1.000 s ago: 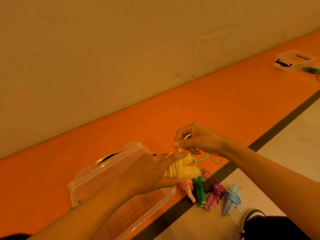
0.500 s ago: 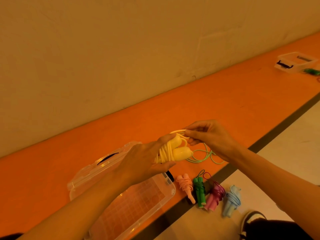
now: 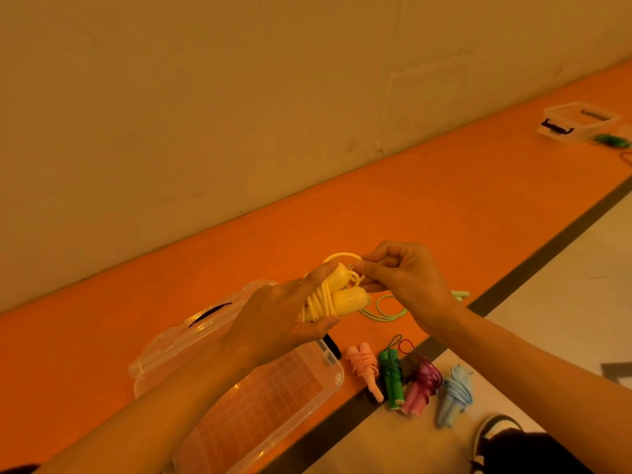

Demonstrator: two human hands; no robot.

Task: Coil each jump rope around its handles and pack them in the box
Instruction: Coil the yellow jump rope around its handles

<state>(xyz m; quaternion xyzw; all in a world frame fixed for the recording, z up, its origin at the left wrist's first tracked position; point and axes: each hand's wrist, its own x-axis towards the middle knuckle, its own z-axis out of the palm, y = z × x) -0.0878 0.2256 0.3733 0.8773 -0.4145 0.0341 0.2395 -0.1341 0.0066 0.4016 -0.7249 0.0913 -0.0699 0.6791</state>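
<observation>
Right hand (image 3: pixel 407 278) has closed in on the handles (image 3: pixel 347 299), pinching the last loop (image 3: pixel 342 256).
Left hand (image 3: pixel 273 319) grips them mid-frame, coiled, axis aimed upper right at those fingers; box (image 3: pixel 337 378) lower left.

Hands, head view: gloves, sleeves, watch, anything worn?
Left hand and right hand: no gloves, and no watch or band at either wrist. Both arms are bare up to the frame edge, with no sleeves in view. Rings are too small to tell.
</observation>
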